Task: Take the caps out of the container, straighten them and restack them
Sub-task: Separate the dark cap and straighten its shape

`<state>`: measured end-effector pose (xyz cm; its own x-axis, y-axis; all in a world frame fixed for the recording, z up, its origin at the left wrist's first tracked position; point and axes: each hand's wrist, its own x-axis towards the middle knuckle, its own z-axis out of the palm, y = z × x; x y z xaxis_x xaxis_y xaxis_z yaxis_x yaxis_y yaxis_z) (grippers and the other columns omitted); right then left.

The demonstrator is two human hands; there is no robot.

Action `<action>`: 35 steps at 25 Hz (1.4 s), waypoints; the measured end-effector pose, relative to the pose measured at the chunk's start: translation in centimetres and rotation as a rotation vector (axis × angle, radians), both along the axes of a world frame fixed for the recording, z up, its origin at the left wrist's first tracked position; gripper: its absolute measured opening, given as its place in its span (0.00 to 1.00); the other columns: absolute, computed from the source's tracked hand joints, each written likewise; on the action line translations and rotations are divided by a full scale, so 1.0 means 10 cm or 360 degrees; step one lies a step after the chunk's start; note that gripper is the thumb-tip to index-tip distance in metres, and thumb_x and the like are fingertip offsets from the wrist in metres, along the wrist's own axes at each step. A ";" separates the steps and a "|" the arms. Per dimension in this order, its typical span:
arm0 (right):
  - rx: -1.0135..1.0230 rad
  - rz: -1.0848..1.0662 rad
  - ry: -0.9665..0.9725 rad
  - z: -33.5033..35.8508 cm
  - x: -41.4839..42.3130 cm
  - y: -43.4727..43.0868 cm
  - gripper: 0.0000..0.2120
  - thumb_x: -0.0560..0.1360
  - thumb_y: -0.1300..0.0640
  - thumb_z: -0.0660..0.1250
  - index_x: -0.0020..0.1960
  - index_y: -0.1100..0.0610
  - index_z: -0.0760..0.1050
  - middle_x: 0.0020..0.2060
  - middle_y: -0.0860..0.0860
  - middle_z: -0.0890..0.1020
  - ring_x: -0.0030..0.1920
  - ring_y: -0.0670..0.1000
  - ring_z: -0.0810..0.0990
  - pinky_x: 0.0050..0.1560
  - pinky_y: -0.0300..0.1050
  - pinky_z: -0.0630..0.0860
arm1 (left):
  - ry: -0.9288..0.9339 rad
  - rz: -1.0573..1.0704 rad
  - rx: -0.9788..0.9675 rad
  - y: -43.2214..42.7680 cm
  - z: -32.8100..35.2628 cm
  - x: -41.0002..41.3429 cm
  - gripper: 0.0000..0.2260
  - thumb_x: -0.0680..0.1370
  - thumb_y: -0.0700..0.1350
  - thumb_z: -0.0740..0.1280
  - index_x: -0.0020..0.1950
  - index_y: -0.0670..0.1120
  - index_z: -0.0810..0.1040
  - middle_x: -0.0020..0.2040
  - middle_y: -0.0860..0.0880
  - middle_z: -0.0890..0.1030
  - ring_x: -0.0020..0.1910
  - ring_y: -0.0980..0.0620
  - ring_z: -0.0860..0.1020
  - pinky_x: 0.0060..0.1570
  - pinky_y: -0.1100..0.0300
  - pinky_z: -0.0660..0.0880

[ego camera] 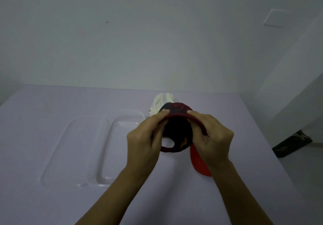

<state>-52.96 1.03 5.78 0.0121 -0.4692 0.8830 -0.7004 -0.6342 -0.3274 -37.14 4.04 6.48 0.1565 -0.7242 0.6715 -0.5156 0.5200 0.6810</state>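
Observation:
A dark cap with red trim (177, 130) is held up over the table, its open inside facing me and its back strap hanging low. My left hand (145, 142) pinches the cap's rim on the left, thumb on top. My right hand (211, 140) grips the rim on the right. A red brim (199, 163) shows beneath my right wrist; whether it belongs to the held cap I cannot tell. Behind the dark cap lies a white cap (161, 105), partly hidden. The clear plastic container (111, 130) sits on the table to the left, holding no caps.
A clear lid or second tray (73, 151) lies left of the container. The pale table (52, 198) ends at a wall behind and drops off on the right, where a dark object (291, 144) lies on the floor.

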 end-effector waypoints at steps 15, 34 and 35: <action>0.0343 -0.0031 -0.0007 -0.16 -0.06 0.11 0.34 0.66 0.73 0.71 0.69 0.62 0.66 0.63 0.52 0.73 0.62 0.51 0.75 0.61 0.40 0.74 | -0.0170 -0.0053 0.0218 -0.04 -0.23 -0.04 0.29 0.69 0.31 0.57 0.68 0.51 0.68 0.67 0.44 0.72 0.64 0.45 0.75 0.61 0.64 0.72; 0.0423 0.0151 0.0346 -0.51 -0.16 0.27 0.33 0.76 0.62 0.59 0.75 0.44 0.51 0.72 0.55 0.60 0.75 0.55 0.55 0.74 0.37 0.54 | 0.0629 -0.1156 0.1440 -0.95 0.34 0.28 0.20 0.75 0.56 0.61 0.56 0.42 0.80 0.52 0.45 0.84 0.52 0.49 0.82 0.52 0.58 0.79; 0.0470 0.0157 0.0378 -0.56 -0.15 0.29 0.34 0.75 0.64 0.59 0.75 0.44 0.51 0.72 0.54 0.60 0.76 0.53 0.53 0.73 0.33 0.53 | 0.0694 -0.1095 0.1441 -0.95 0.30 0.27 0.17 0.75 0.53 0.63 0.53 0.41 0.81 0.48 0.45 0.85 0.47 0.49 0.83 0.47 0.60 0.80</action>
<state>-54.51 3.92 0.18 0.2575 -0.6894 0.6771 -0.7192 -0.6047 -0.3422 -34.46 -5.46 9.48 -0.3584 -0.9241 -0.1327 0.0434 -0.1584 0.9864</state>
